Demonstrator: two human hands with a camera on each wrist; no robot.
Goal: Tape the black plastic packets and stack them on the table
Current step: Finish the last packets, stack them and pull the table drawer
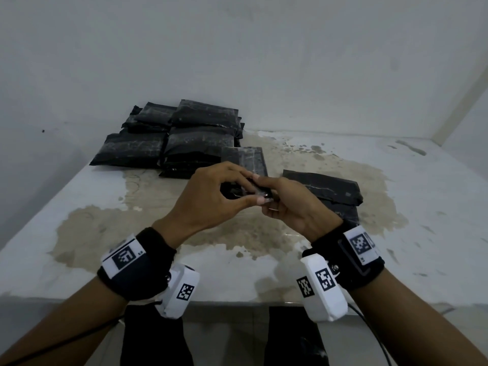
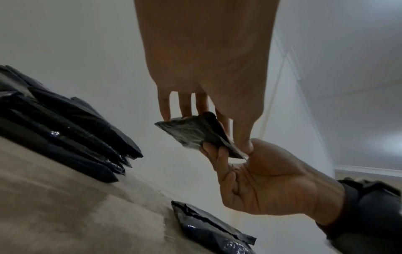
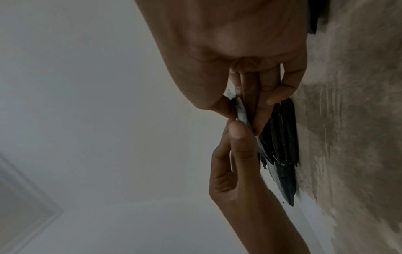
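The packet between the hands is black plastic film, crinkled, with a dull grey sheen. The stacked packets are the same black plastic, slightly glossy, with clear shiny tape catching light in streaks. The loose packet looks matt and wrinkled. The table has a worn white coating, rough and flaked down to a beige layer. The wristbands are black cloth.

Stack of packets sits far left on table, against wall. Single packet just right of stack. Two overlapping packets further right. Both hands meet above table centre, nearer than the packets.
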